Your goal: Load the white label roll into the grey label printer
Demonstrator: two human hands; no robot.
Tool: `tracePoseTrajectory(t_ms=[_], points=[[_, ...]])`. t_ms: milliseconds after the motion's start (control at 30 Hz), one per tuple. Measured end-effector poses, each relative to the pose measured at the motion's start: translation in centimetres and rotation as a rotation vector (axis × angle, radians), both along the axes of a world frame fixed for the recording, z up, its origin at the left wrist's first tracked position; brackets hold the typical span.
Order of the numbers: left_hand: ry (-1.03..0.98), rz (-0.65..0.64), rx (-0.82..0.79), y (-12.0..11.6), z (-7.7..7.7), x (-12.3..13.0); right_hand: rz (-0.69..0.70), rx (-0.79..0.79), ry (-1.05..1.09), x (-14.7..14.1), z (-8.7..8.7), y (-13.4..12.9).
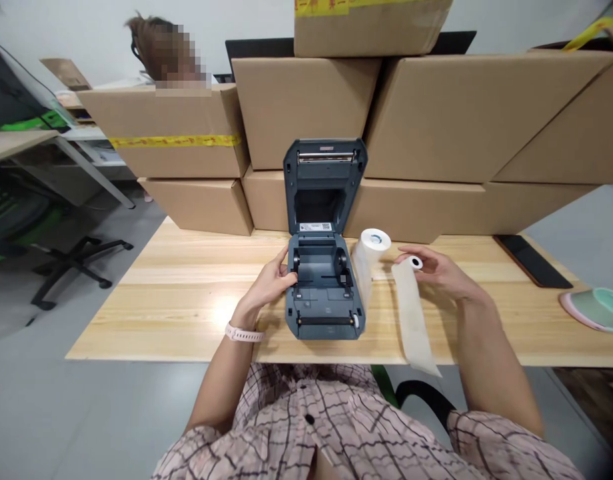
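A dark grey label printer (322, 303) stands on the wooden table with its lid (325, 183) raised, and its paper bay holds no roll. My left hand (270, 283) grips the printer's left side, thumb over the edge at the roll holder, fingers along the outside. To the right of the printer, my right hand (441, 272) is closed around a small paper roll (410, 264). A loose strip from this roll hangs down past the table's front edge. Between the printer and my right hand stands a larger white label roll (374, 248), with a length of its strip beside the printer.
Cardboard boxes (436, 120) are stacked along the back of the wooden table (171, 313). A black phone (532, 261) lies at the right, near a pale green and pink cup (599, 310). A person (161, 53) sits behind the boxes; an office chair (41, 213) is at left.
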State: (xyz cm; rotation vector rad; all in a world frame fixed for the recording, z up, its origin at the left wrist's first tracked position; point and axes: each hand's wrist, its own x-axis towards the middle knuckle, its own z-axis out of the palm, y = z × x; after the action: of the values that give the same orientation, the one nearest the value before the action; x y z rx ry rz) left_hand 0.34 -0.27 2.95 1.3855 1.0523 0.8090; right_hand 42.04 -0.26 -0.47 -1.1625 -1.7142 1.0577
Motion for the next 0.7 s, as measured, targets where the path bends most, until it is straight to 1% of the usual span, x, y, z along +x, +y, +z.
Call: tracePoseTrajectory(t_ms=[67, 133, 200, 267, 333, 400, 467, 567, 633, 700], points=[[-0.005, 0.014, -0.010, -0.1, 0.0, 0.1, -0.062, -0.136, 0.053, -1.2, -0.8, -0.2], [-0.030, 0.015, -0.018, -0.1, -0.1, 0.1, -0.041, -0.254, 0.069, -1.7, -0.8, -0.6], [-0.062, -0.009, -0.016, 0.0, 0.0, 0.1, -0.016, -0.290, 0.070, -1.3, 0.0, -0.9], [-0.076, -0.046, -0.005, 0.0, 0.1, 0.0, -0.046, -0.256, 0.074, -0.3, 1.0, -0.6], [-0.068, -0.076, 0.009, 0.1, 0.3, -0.1, -0.072, -0.206, 0.051, 0.4, 1.9, 0.4], [-0.041, -0.084, 0.011, 0.1, 0.4, -0.2, -0.043, -0.195, -0.002, 0.3, 2.6, 2.1], [-0.018, -0.071, 0.011, 0.1, 0.4, -0.2, 0.025, -0.226, -0.067, -0.7, 3.0, 4.2], [-0.022, -0.053, 0.025, 0.1, 0.0, -0.2, 0.103, -0.283, -0.130, -3.2, 3.1, 6.8], [-0.042, -0.052, 0.028, 0.2, -0.4, -0.2, 0.112, -0.294, -0.140, -4.7, 2.9, 7.8], [-0.069, -0.051, 0.020, 0.2, -0.7, -0.2, 0.101, -0.281, -0.133, -5.5, 2.8, 8.1]])
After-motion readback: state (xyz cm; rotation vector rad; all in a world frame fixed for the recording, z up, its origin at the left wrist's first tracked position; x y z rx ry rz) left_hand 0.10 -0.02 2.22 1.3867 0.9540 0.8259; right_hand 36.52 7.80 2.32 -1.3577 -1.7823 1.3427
